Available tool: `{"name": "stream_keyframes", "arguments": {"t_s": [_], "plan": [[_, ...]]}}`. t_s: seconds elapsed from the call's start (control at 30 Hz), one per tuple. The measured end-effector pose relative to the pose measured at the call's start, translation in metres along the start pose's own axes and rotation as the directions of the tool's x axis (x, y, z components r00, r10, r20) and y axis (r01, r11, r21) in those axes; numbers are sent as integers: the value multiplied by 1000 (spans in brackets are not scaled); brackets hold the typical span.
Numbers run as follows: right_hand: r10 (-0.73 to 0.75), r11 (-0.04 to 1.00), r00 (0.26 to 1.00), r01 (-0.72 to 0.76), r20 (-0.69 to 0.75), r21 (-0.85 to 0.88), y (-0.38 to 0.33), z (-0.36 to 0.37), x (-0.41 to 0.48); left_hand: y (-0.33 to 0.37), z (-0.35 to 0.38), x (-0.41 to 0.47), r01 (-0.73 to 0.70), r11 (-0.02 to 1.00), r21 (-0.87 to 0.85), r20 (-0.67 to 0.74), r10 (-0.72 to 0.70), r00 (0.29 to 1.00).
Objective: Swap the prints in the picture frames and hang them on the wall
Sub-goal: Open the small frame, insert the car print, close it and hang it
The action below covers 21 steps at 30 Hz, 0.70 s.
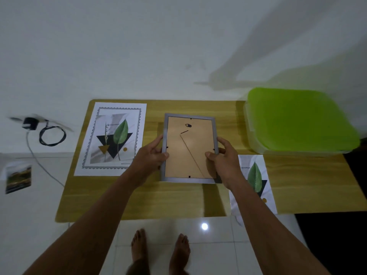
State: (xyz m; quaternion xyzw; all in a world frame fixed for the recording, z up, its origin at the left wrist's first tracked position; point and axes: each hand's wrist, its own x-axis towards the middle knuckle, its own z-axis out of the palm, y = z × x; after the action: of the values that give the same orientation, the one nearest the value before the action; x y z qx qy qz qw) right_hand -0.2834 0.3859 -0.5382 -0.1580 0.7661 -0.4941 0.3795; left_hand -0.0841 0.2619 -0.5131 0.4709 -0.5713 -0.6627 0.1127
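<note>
A grey picture frame [189,135] lies back-side up over the middle of the low wooden table [178,199], showing its brown backing board with a stand leg and a small hanger. My left hand [152,155] grips its left edge, thumb on the backing. My right hand [223,155] grips the right edge the same way. A large leaf print [112,138] with a patterned border lies flat on the table's left part. A second leaf print [256,181] lies at the right, partly under my right forearm and hanging over the front edge.
A green-lidded plastic box [297,120] sits on the table's back right corner. A white wall rises behind the table. A black charger with coiled cable [47,133] and a small photo print [18,177] lie on the floor at left. My bare feet stand on white tiles.
</note>
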Motion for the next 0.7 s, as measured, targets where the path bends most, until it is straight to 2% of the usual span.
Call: {"name": "stream_keyframes", "arguments": {"t_s": [0.1,0.2,0.27,0.33,0.4,0.5,0.57,0.7], "plan": [[-36,998,999,37,-29,45,-23,-3,-6,24,-6,-10,21,995,-100,108,-10,994],[-92,995,995,91,-30,-34,-50,-5,-16,49,-10,-26,-39,991,-129,98,52,994],[-146,975,989,142,-14,-170,-70,-2,-26,64,-9,-40,-114,989,-89,79,121,989],[-194,960,981,191,5,-203,-92,2,-38,77,-7,-55,-224,974,40,62,222,973],[-237,955,971,239,31,-176,-115,7,-53,88,-2,-68,-307,944,119,64,302,951],[-226,969,971,232,77,-88,-147,15,-80,100,11,-92,-399,901,170,93,388,917],[-232,972,972,234,45,-28,-161,18,-96,106,21,-105,-460,870,177,123,444,887],[-330,944,941,331,-79,-2,-174,6,-119,116,39,-125,-557,804,207,134,541,830]]}}
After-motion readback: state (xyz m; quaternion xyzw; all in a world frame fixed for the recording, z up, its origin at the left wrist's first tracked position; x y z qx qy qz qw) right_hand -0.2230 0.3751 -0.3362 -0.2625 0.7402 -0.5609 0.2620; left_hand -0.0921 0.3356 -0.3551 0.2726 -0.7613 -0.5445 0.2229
